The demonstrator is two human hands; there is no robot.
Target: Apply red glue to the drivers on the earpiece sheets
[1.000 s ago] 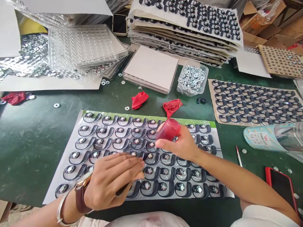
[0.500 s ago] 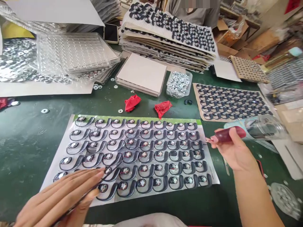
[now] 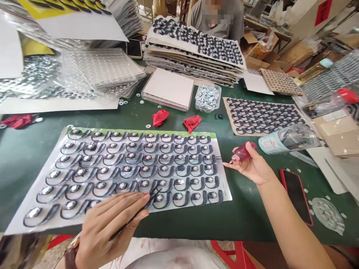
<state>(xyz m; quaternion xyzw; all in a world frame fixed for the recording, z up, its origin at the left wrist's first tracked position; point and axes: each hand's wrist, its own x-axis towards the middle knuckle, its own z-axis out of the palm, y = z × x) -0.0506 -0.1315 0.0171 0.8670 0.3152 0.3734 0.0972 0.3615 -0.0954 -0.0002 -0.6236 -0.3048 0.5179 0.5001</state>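
Observation:
A white sheet (image 3: 224,194) with a green top edge lies on the green table in front of me, covered in rows of black hook-shaped parts with round metal discs (image 3: 131,168). My left hand (image 3: 112,228) hovers over the sheet's near edge, fingers pinched on thin black tweezers (image 3: 146,205) whose tip points at the bottom row. My right hand (image 3: 252,166) is off the sheet's right side, closed round a small red squeeze bottle (image 3: 242,152) with its nozzle pointing left.
Two red rags (image 3: 160,117) lie behind the sheet. A clear tub of washers (image 3: 207,98), a cardboard pad (image 3: 168,89) and stacked part sheets (image 3: 196,45) stand further back. Another filled sheet (image 3: 263,116), a lying plastic bottle (image 3: 288,138) and a red-cased phone (image 3: 295,194) are at right. A person sits across the table.
The view swung left and up, then right. My right hand carried the red bottle off the sheet to its right side. My left hand drew back toward me along the sheet's near edge with the tweezers.

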